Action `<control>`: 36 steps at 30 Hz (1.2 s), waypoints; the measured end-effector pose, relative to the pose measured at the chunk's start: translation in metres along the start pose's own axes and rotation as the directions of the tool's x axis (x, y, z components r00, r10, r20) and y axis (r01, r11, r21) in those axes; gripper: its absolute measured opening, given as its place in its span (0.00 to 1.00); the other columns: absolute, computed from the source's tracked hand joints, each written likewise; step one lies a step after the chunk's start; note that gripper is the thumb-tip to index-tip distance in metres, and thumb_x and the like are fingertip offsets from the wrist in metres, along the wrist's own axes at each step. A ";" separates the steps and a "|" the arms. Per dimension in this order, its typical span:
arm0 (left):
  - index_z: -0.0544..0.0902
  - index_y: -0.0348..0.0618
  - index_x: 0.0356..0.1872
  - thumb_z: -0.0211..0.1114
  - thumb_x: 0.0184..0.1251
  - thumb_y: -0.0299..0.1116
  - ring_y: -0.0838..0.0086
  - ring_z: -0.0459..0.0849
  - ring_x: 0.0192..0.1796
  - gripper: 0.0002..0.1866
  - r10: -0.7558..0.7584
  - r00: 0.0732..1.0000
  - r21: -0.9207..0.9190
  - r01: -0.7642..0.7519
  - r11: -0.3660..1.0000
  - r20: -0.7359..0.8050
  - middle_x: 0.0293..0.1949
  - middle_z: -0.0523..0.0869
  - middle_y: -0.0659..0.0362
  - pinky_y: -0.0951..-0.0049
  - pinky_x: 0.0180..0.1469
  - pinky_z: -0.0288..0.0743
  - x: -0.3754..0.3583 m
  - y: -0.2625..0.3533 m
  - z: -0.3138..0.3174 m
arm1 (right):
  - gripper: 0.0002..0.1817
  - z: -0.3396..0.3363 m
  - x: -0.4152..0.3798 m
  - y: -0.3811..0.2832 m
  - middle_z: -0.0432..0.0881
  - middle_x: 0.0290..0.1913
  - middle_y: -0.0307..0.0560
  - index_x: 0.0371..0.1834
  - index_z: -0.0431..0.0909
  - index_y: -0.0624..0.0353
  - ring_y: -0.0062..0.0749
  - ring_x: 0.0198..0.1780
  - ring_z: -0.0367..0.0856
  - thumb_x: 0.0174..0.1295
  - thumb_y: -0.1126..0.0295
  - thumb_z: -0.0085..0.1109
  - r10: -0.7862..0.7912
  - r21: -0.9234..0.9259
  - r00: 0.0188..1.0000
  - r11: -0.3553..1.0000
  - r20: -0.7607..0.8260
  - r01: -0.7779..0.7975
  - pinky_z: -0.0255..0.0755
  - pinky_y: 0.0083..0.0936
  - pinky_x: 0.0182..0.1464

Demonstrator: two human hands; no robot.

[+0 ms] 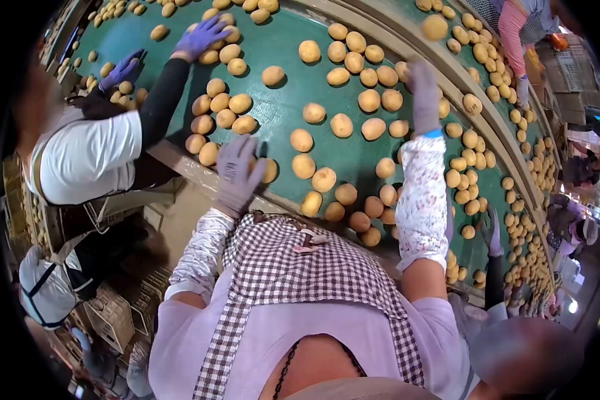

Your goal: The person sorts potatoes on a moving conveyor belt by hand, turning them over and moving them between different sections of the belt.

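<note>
Round yellow-brown potatoes point(341, 125) lie scattered over a green conveyor belt point(273, 110). My left hand point(237, 175), in a grey-purple glove, is at the belt's near edge with its fingers spread, beside a potato point(269, 171) partly behind it. Farther right, my right hand point(423, 93), gloved too, reaches over the belt near the metal divider; motion blurs its fingers, so whether it holds anything is unclear. One potato point(435, 27) appears blurred above the divider, apart from my right hand.
At the left, a co-worker's purple-gloved hands point(202, 37) touch potatoes. A metal divider point(457, 93) separates the belt from another lane of potatoes point(490, 67). Other people's gloved hands point(492, 230) reach in at the right. Crates point(108, 317) stand lower left.
</note>
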State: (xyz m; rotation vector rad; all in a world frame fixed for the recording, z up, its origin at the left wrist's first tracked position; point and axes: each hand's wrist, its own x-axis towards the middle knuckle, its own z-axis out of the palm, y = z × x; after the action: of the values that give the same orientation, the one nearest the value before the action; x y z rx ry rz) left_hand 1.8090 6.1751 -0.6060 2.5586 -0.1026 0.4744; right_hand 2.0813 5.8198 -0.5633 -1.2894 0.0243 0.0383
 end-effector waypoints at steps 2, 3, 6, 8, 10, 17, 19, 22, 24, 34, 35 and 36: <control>0.81 0.42 0.65 0.72 0.67 0.38 0.51 0.79 0.66 0.26 0.052 0.987 -0.258 -0.011 0.966 0.152 0.62 0.83 0.49 0.46 0.73 0.66 0.033 0.036 0.000 | 0.28 -0.010 -0.034 0.031 0.87 0.63 0.56 0.68 0.81 0.60 0.47 0.63 0.86 0.76 0.49 0.63 0.059 -0.970 0.988 0.205 0.143 0.129 0.76 0.39 0.69; 0.82 0.42 0.65 0.72 0.65 0.39 0.51 0.80 0.68 0.27 0.187 0.938 -0.347 -0.078 0.934 0.293 0.63 0.83 0.49 0.47 0.73 0.67 0.049 0.050 0.005 | 0.27 0.006 -0.068 0.049 0.84 0.67 0.58 0.69 0.81 0.60 0.52 0.69 0.82 0.77 0.51 0.62 -0.098 -0.978 0.975 -0.074 0.199 0.193 0.72 0.41 0.73; 0.82 0.45 0.65 0.71 0.64 0.42 0.52 0.78 0.72 0.28 0.559 0.746 -0.449 -0.385 0.806 0.363 0.66 0.82 0.51 0.48 0.74 0.68 0.043 0.066 0.049 | 0.24 0.056 -0.125 0.040 0.82 0.71 0.60 0.68 0.83 0.58 0.57 0.77 0.75 0.76 0.56 0.63 0.055 -0.770 0.875 0.505 0.481 0.391 0.64 0.44 0.80; 0.82 0.47 0.66 0.71 0.63 0.43 0.52 0.75 0.74 0.29 0.760 0.563 -0.454 -0.612 0.648 0.325 0.68 0.81 0.53 0.48 0.76 0.67 0.038 0.060 0.054 | 0.21 0.069 -0.126 0.027 0.83 0.69 0.61 0.65 0.85 0.58 0.56 0.76 0.76 0.74 0.60 0.64 0.373 -0.570 0.845 0.815 0.382 -0.102 0.65 0.44 0.79; 0.81 0.53 0.68 0.70 0.64 0.46 0.54 0.72 0.77 0.30 0.716 0.614 -0.445 -0.567 0.693 0.332 0.72 0.78 0.57 0.48 0.77 0.65 0.043 0.040 0.052 | 0.19 0.064 -0.097 0.042 0.85 0.66 0.58 0.63 0.87 0.58 0.52 0.71 0.81 0.75 0.62 0.64 -0.103 -0.917 0.959 0.281 0.265 0.283 0.70 0.43 0.76; 0.85 0.53 0.66 0.69 0.67 0.43 0.52 0.74 0.74 0.26 0.297 0.870 -0.066 -0.296 0.953 0.393 0.72 0.80 0.55 0.43 0.73 0.63 0.074 -0.094 -0.005 | 0.26 0.069 0.044 0.066 0.90 0.62 0.51 0.65 0.84 0.49 0.48 0.62 0.88 0.69 0.47 0.66 0.171 -0.996 0.984 0.087 0.043 0.029 0.76 0.45 0.66; 0.85 0.53 0.67 0.68 0.69 0.44 0.52 0.74 0.75 0.25 0.197 0.903 0.048 -0.233 0.971 0.382 0.75 0.78 0.54 0.42 0.75 0.59 0.081 -0.116 -0.023 | 0.30 0.091 0.068 0.076 0.89 0.63 0.52 0.65 0.83 0.52 0.50 0.65 0.87 0.66 0.45 0.68 0.253 -0.997 0.965 -0.058 -0.071 -0.058 0.77 0.44 0.66; 0.83 0.56 0.70 0.68 0.71 0.49 0.48 0.69 0.79 0.28 0.026 0.953 0.265 -0.110 0.958 0.301 0.78 0.74 0.54 0.38 0.77 0.59 0.067 -0.165 -0.045 | 0.37 0.099 0.075 0.091 0.88 0.64 0.60 0.63 0.82 0.60 0.53 0.68 0.86 0.59 0.41 0.72 0.311 -0.957 0.923 -0.249 -0.225 -0.149 0.79 0.43 0.67; 0.83 0.57 0.72 0.67 0.74 0.51 0.43 0.66 0.80 0.28 -0.095 0.963 0.322 0.008 0.947 0.254 0.79 0.73 0.54 0.38 0.77 0.59 0.050 -0.206 -0.052 | 0.35 0.083 0.079 0.092 0.87 0.65 0.63 0.62 0.82 0.60 0.54 0.68 0.86 0.60 0.44 0.72 0.378 -0.984 0.923 -0.179 -0.071 -0.003 0.78 0.44 0.67; 0.78 0.46 0.73 0.70 0.68 0.55 0.43 0.68 0.78 0.37 0.023 0.931 -0.105 0.017 0.994 0.365 0.79 0.69 0.39 0.37 0.79 0.59 0.057 -0.136 -0.029 | 0.21 0.111 -0.015 0.102 0.86 0.63 0.54 0.66 0.83 0.57 0.49 0.66 0.84 0.72 0.63 0.67 -0.023 -0.739 1.000 0.674 -0.011 0.008 0.77 0.39 0.68; 0.78 0.46 0.73 0.70 0.68 0.55 0.43 0.68 0.78 0.37 0.018 0.931 -0.106 0.023 0.994 0.365 0.79 0.69 0.39 0.37 0.79 0.59 0.064 -0.132 -0.023 | 0.22 0.146 -0.022 0.097 0.85 0.64 0.56 0.66 0.83 0.57 0.51 0.66 0.83 0.71 0.62 0.68 -0.042 -0.793 0.996 0.603 0.078 0.088 0.76 0.40 0.69; 0.80 0.46 0.71 0.70 0.68 0.55 0.45 0.70 0.77 0.35 0.254 0.872 -0.233 -0.167 0.958 0.418 0.77 0.72 0.42 0.38 0.79 0.59 0.072 -0.130 -0.017 | 0.23 0.170 -0.028 0.096 0.84 0.64 0.58 0.65 0.83 0.57 0.53 0.65 0.83 0.70 0.60 0.68 -0.052 -0.831 0.985 0.530 0.164 0.166 0.76 0.42 0.69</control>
State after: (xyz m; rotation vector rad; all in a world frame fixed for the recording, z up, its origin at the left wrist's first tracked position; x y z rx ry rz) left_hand 1.8925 6.2967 -0.6306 2.4280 -0.5715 -0.0555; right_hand 2.0484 6.0089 -0.6070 -2.2862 -0.2107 0.0175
